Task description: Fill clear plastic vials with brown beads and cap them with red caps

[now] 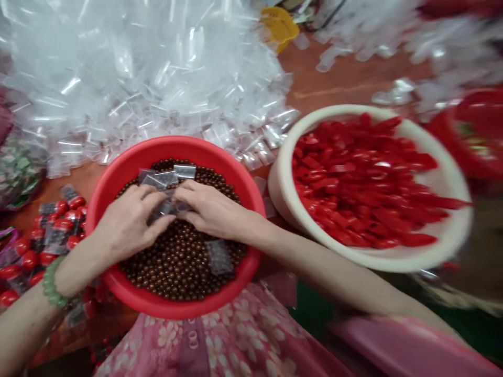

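Observation:
A red basin [176,310] holds many small brown beads [176,262] and several small clear plastic pieces. Over its middle, my left hand [135,217], with a green bead bracelet [53,283] at the wrist, has its fingers closed on a clear plastic piece [163,207]. My right hand [204,209] meets it from the other side, fingers bent round the same cluster of clear pieces. Their fingertips are close together, and blur hides exactly what each one pinches. Another clear piece [219,256] lies on the beads below my right hand.
A cream basin [283,183] of red plastic pieces [361,183] stands at the right. Behind the red basin spreads a big heap of clear plastic pieces [149,63], with a yellow scoop [281,26] beside it. Red-capped packets [58,225] lie at the left. A red container [479,125] is far right.

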Tool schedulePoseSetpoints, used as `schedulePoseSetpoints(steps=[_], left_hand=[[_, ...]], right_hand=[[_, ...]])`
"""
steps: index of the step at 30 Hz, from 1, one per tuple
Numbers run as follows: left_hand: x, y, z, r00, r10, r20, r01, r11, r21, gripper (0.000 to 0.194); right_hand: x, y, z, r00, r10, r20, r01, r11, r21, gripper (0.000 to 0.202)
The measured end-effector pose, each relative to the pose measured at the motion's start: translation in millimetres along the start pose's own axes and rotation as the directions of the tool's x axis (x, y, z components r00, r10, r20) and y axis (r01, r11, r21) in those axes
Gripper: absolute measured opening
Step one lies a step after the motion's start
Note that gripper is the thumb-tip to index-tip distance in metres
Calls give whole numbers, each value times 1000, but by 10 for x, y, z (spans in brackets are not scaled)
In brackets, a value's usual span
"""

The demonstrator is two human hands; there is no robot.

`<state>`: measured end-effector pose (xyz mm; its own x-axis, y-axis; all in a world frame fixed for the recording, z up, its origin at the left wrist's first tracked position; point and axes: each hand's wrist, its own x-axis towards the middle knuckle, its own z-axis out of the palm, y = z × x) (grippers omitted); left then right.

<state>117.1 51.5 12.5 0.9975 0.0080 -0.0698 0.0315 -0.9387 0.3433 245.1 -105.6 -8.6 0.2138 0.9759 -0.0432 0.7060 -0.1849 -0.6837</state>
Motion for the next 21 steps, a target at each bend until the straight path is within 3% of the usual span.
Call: schedulePoseSetpoints(steps=[3, 5, 8, 10, 12, 15, 18, 21], left_hand=[[130, -41, -23, 988, -56, -145, 62, 997, 41, 52], [143, 22, -1, 984, -25, -179, 36, 998, 57, 61], [80, 233, 94, 982, 174, -69, -173, 985, 21, 67], [29, 403, 195, 950, 312, 28, -312, 950, -4, 61], [1, 550, 310, 915, 391, 98, -394, 919, 8, 51], [7, 684, 462, 878, 457, 140, -468, 882, 52, 44], [46, 744, 531, 859, 492, 139, -505, 859, 81, 46], [93, 758, 509, 867, 493, 73, -498, 859, 116, 42]], right_hand=[[76, 129, -198, 993, 38, -115, -45, 997, -65, 43], [-49, 166, -418, 985, 61, -162, -75, 994, -84, 46], [-469, 157, -705, 958, 176, -228, -203, 974, -101, 22], [-814, 156, -719, 911, 328, -251, -367, 921, -127, 19], [-1122, 198, -534, 850, 469, -241, -516, 834, -196, 25], [-1393, 369, -22, 810, 473, -348, -573, 765, -295, 35], [-1421, 618, 433, 766, 473, -435, -620, 723, -305, 50], [-1341, 840, 630, 691, 532, -489, -697, 671, -253, 54]])
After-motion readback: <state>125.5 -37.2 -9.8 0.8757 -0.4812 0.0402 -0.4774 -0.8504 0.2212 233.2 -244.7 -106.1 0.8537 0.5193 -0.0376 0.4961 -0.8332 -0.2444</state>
